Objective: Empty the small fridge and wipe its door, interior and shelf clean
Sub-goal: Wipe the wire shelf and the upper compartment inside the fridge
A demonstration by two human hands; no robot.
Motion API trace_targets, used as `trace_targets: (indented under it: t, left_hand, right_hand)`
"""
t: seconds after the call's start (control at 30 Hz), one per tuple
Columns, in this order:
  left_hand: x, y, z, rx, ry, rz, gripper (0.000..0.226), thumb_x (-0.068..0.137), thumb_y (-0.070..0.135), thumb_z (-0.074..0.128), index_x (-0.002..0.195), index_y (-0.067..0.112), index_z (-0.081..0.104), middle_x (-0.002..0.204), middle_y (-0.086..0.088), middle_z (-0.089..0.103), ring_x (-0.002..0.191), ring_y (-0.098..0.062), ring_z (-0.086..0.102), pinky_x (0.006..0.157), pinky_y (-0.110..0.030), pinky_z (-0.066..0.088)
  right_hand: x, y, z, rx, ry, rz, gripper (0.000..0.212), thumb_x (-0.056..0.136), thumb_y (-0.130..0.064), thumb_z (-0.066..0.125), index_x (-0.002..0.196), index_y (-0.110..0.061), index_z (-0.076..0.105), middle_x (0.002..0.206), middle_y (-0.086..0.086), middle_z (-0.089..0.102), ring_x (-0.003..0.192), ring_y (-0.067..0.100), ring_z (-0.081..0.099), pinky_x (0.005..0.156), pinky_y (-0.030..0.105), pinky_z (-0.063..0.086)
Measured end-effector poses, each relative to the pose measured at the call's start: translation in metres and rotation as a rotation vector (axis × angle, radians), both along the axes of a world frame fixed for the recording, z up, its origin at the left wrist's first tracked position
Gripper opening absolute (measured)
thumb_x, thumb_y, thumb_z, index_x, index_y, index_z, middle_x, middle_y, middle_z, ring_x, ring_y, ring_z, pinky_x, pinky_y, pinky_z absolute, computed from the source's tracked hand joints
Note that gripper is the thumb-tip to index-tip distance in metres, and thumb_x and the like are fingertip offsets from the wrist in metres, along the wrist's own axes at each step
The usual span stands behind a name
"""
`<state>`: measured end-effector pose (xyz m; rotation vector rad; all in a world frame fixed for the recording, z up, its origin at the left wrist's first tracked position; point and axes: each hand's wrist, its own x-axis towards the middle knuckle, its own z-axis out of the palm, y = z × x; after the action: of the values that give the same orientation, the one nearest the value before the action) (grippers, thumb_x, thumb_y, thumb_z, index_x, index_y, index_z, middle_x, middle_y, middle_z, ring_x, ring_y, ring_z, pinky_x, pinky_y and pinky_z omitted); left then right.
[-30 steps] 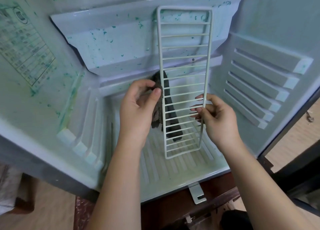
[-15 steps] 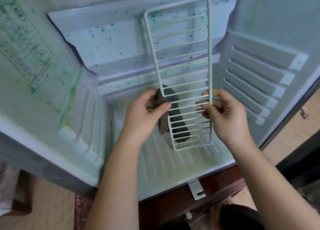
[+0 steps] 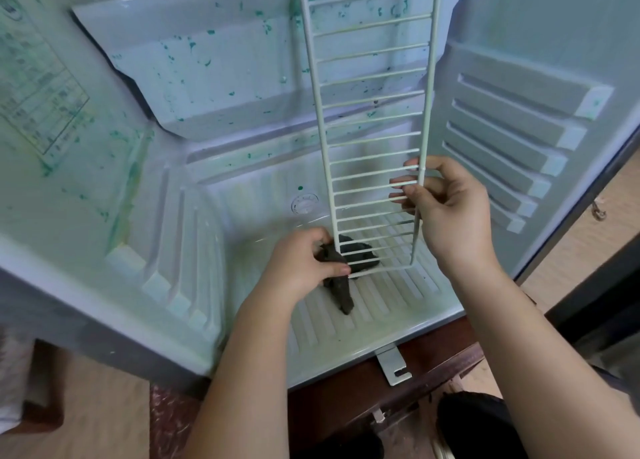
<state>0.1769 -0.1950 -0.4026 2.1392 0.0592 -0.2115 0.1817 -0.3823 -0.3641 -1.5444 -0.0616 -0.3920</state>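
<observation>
stained fridge interior [image 3: 242, 77]: right hand [image 3: 450, 212] steadies upright shelf [image 3: 374, 112] (left hand [image 3: 301, 268] pinches cloth [image 3: 341, 285]).

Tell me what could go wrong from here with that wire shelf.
The right hand only pinches one side rail of the white wire shelf, so it might twist or slip while the left hand works its lower corner with the dark grey cloth. The shelf could also pick up the green splatter on the fridge wall behind.
</observation>
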Motion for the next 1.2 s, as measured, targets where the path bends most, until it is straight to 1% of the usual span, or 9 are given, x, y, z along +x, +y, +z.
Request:
trace_targets:
  t: [0.3,0.47,0.57,0.7,0.87,0.97,1.03,1.13,1.2]
  left_hand:
    - [0.003,-0.001,0.002,0.062,-0.125,0.033,0.038,0.069,0.015,0.085,0.078,0.040,0.059,0.095,0.003,0.070,0.089,-0.022,0.067,0.081,-0.049,0.056]
    - [0.001,0.001,0.022,0.012,-0.241,0.055,0.037,0.071,0.013,0.084,0.083,0.040,0.063,0.096,0.010,0.072,0.091,-0.009,0.067,0.092,-0.041,0.053]
    - [-0.004,-0.002,0.034,-0.063,-0.280,0.025,0.033,0.072,0.011,0.082,0.078,0.041,0.069,0.087,0.012,0.073,0.085,-0.007,0.068,0.088,-0.040,0.055]
    - [-0.004,-0.006,0.053,-0.145,-0.458,0.126,0.034,0.077,0.005,0.077,0.074,0.037,0.070,0.080,0.012,0.073,0.078,-0.004,0.068,0.081,-0.024,0.052]
    - [-0.002,-0.008,0.063,-0.353,-0.610,0.298,0.028,0.082,0.008,0.069,0.093,0.034,0.065,0.094,0.004,0.075,0.089,-0.017,0.071,0.085,-0.048,0.055]
    - [-0.004,-0.017,0.070,-0.516,-0.574,0.297,0.016,0.098,0.009,0.053,0.098,0.021,0.064,0.097,-0.005,0.073,0.081,-0.019,0.069,0.071,-0.035,0.057]
    - [-0.007,-0.022,0.075,-0.566,-0.523,0.285,0.024,0.103,0.020,0.044,0.097,0.018,0.067,0.096,-0.005,0.074,0.081,-0.018,0.071,0.070,-0.029,0.056]
    - [-0.008,-0.024,0.074,-0.555,-0.507,0.254,0.023,0.095,0.039,0.056,0.097,0.021,0.070,0.096,-0.002,0.075,0.090,-0.018,0.072,0.082,-0.039,0.058]
    - [-0.008,-0.023,0.071,-0.486,-0.534,0.218,0.010,0.089,0.025,0.068,0.099,0.024,0.069,0.097,0.000,0.075,0.092,-0.018,0.071,0.089,-0.042,0.056]
  right_hand:
    - [0.001,-0.012,0.013,0.096,0.017,-0.046,0.035,0.094,0.007,0.049,0.094,-0.026,0.059,0.082,0.004,0.071,0.071,0.016,0.071,0.070,0.026,0.056]
    - [0.001,-0.013,0.019,0.133,0.024,0.001,0.033,0.094,0.008,0.048,0.095,-0.024,0.059,0.079,0.003,0.070,0.068,0.015,0.070,0.070,0.028,0.055]
    - [0.000,-0.015,0.020,0.103,0.019,0.027,0.036,0.094,0.008,0.049,0.093,-0.026,0.059,0.076,0.001,0.070,0.066,0.015,0.070,0.066,0.023,0.056]
    - [-0.002,-0.016,0.012,0.056,0.065,0.082,0.039,0.093,0.010,0.049,0.091,-0.027,0.059,0.070,-0.002,0.071,0.063,0.012,0.069,0.063,0.019,0.054]
    - [-0.009,-0.013,0.006,-0.011,0.097,0.191,0.035,0.091,0.014,0.048,0.092,-0.018,0.060,0.077,0.008,0.069,0.064,0.006,0.068,0.059,0.014,0.050]
    - [-0.013,-0.008,0.004,-0.052,0.096,0.222,0.036,0.090,0.016,0.049,0.091,-0.018,0.061,0.077,0.009,0.069,0.062,0.007,0.067,0.059,0.013,0.049]
    - [-0.013,-0.005,0.001,-0.070,0.098,0.202,0.037,0.089,0.014,0.051,0.091,-0.021,0.062,0.072,0.004,0.070,0.060,0.009,0.065,0.060,0.016,0.050]
    - [-0.011,-0.002,-0.002,-0.068,0.100,0.150,0.037,0.089,0.012,0.054,0.090,-0.024,0.063,0.068,-0.002,0.071,0.061,0.012,0.064,0.064,0.025,0.054]
    - [-0.011,-0.001,-0.001,-0.042,0.099,0.144,0.037,0.089,0.011,0.056,0.092,-0.025,0.063,0.072,0.000,0.073,0.065,0.014,0.069,0.068,0.029,0.057]
